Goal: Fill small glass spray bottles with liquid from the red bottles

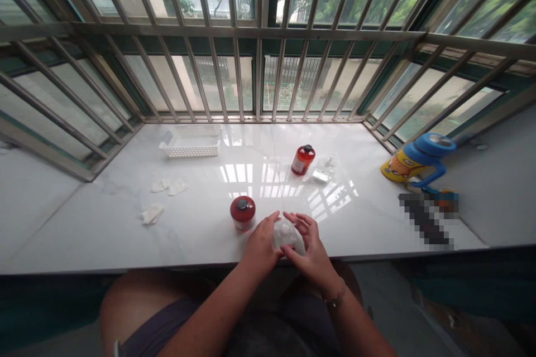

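Two bare hands meet near the front edge of the white counter (201, 234) on my feed, and between them sits a translucent whitish bundle (286, 231). From where I watch, it lies inside the ring the fingers make: the left hand (260, 241) lines its left side, the right hand (310, 246) curves around its right side. I see the right thumb reaching across the bundle's near part, while that hand's other fingers bend beyond it, slightly spread. The left fingers are held closer together, pointing away from the body. Both hands are partly curled and grasping the bundle, not clenched; I can't make out exactly how firmly each one presses, nor what the bundle contains.

Just left of the left hand I have a dark-capped red bottle (243, 213) standing upright. Farther back are a second red bottle (302, 162) and, beside it, a clear bottle (324, 170). Well off to the left I can see crumpled white pieces (153, 214) on the counter, with a white basket (191, 145) behind them.
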The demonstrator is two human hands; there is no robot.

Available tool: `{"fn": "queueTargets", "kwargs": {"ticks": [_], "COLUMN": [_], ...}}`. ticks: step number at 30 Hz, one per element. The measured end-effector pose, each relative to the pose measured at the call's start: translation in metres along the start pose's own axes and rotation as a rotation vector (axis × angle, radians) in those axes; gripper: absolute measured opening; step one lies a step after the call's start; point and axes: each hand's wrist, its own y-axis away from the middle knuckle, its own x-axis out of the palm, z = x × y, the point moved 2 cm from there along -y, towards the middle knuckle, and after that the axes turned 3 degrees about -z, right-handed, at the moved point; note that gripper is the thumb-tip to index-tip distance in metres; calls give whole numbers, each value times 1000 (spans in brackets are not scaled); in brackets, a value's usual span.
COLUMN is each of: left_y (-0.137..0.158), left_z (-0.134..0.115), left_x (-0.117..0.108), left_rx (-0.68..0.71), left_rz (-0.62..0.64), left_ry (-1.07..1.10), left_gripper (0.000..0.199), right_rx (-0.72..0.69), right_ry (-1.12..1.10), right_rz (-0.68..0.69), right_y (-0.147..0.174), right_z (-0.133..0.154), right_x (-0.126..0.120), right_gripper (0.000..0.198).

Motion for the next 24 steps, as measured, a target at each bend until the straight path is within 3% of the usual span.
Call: {"fn": "queueTargets", "kwargs": {"ticks": [2, 7, 11, 24], "left_y": [0, 0, 0, 3], "left_z": [0, -1, -3, -2], "left_x": [0, -1, -1, 6], "left_rx": [0, -6, 3, 4], "left_rz": [0, 11, 5, -65], "left_ry": [-1, -5, -11, -52], "left_gripper": [80, 82, 80, 74], "right_rx": [2, -5, -37, -10], "right_ry": [12, 67, 61, 286], "right_rz": [-6, -153, -65, -191], "right_y": [0, 0, 1, -12], "right_z": [-1, -10, -7, -2], "right_x": [1, -4, -2, -2], "right_gripper": [81, 74, 78, 37]}}
